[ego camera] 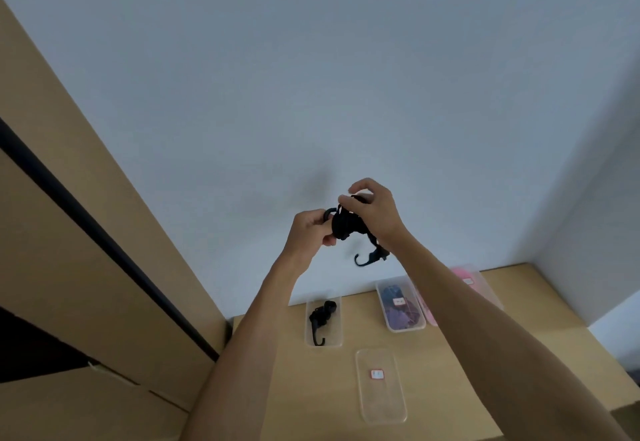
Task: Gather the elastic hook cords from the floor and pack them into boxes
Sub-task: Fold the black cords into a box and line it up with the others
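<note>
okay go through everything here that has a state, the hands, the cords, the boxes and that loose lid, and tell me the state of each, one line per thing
Left hand: closed on the black cord.
Right hand: closed on the same cord.
Black cord: bundled, held up, one hook dangling.
Open box: uncovered, holding a black cord.
Purple cord box: lid on.
Pink cord box: partly hidden.
Loose lid: flat on table.

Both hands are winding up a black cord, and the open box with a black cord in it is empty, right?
Not quite. Both hands, left hand and right hand, do hold a black cord, but the open box isn't empty: the head view shows another black cord lying inside it.
</note>
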{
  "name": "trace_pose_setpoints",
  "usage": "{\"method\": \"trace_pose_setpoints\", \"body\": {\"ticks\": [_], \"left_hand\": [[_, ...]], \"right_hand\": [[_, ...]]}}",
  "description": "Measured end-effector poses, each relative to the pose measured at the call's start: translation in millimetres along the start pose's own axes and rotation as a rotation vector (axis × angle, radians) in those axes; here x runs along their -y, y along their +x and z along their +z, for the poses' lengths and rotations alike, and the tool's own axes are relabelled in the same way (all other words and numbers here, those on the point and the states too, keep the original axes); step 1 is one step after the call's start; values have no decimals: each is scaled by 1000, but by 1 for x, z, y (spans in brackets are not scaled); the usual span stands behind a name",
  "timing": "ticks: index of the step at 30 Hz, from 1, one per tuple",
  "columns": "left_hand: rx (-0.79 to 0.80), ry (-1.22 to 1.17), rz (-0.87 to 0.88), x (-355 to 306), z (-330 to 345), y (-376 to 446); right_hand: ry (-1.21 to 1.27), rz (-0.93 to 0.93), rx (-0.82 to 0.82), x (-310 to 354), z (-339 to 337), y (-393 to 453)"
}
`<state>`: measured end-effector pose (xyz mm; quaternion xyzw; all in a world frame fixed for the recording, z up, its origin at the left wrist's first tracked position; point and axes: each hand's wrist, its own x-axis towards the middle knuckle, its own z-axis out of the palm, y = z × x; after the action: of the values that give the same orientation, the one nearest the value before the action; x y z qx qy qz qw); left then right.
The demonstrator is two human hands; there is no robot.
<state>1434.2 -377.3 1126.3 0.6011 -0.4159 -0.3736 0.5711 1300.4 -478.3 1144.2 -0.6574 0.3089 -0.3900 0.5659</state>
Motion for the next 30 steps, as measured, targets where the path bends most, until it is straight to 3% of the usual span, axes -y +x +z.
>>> {"method": "trace_pose_setpoints", "body": {"ticks": [2,6,9,12,14,18,21,24,27,30], "left_hand": [[24,-73,-3,5,8,-3],[112,-97,-27,17,11,-9],[170,-201,-24,15,11,-8],[37,-238,-1,1,20,0],[-131,-246,20,-11,30,10],[-485,-95,104,-17,28,31],[-601,230,201,-1,20,35],[-523,469,201,17,7,36],[-456,536,128,34,-13,37],[-285,519,87,42,-25,34]], "right_hand": [[110,116,-20,-7,-4,-1],[-47,172,11,-20,-12,2],[176,313,211,-25,-20,0],[418,403,293,-28,-17,-3],[420,418,291,-26,-10,-1],[216,419,374,-9,6,5],[-115,360,386,-2,16,12],[-593,185,337,-7,20,19],[-572,60,261,-4,17,24],[-515,-15,344,2,18,35]]}}
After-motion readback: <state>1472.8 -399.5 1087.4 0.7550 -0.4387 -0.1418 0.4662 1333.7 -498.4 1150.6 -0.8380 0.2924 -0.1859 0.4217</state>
